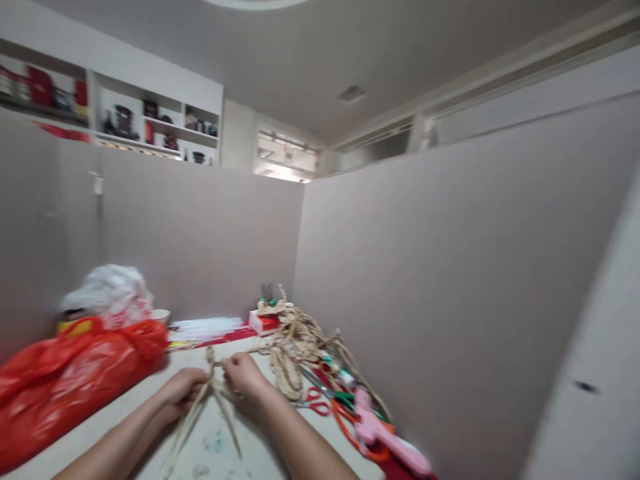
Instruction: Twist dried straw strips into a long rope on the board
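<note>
Both the left grip and the right grip are closed, pinching one tan fibre cord above the pale surface, its tails hanging nearward. Steady, even tension would probably serve best, with strands flat, untwisted, and well apart from the red-handled scissors.
</note>
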### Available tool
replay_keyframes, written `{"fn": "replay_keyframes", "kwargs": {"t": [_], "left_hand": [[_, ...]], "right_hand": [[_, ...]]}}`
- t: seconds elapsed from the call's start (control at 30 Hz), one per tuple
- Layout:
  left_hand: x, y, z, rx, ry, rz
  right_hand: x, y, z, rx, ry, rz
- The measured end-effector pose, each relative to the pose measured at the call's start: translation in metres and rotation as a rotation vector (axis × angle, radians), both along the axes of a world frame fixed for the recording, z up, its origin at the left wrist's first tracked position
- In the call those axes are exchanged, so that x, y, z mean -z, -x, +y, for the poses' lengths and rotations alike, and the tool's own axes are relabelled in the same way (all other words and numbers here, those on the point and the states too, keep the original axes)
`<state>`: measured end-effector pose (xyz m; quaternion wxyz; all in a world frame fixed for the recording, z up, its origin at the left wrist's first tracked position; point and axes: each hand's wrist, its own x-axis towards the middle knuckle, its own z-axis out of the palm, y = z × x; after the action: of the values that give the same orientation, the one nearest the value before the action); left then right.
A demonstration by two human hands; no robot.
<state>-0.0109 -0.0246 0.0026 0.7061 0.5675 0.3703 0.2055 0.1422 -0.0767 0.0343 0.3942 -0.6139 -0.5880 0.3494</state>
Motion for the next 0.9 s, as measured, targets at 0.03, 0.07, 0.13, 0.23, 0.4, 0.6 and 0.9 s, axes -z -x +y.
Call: {"fn": "replay_keyframes", "kwargs": {"t": [0.03,0.07,0.13,0.23,0.4,0.6,0.9], "left_hand": [[0.001,0.0,0.003,0.003,0.013,-0.016],[0.002,0.0,0.006,-0.02,0.015,-0.023],[0.005,0.0,0.009,-0.052,0.017,-0.039],[0.008,0.001,0.008,-0.064,0.01,-0.058],[0.007,0.005,-0.002,-0.053,-0.006,-0.071],[0.007,0.005,-0.01,-0.129,-0.089,-0.032],[0.015,0.004,-0.012,-0.246,-0.159,0.027]], "right_hand": [[0.006,0.002,0.008,-0.017,0.046,0.044],[0.011,0.004,0.014,-0.048,0.098,0.086],[0.021,0.009,0.025,-0.126,0.2,0.163],[0.028,0.01,0.031,-0.219,0.326,0.223],[0.035,0.005,0.034,-0.287,0.415,0.258],[0.041,-0.002,0.037,-0.383,0.511,0.313],[0.028,0.002,0.029,-0.414,0.597,0.3]]}}
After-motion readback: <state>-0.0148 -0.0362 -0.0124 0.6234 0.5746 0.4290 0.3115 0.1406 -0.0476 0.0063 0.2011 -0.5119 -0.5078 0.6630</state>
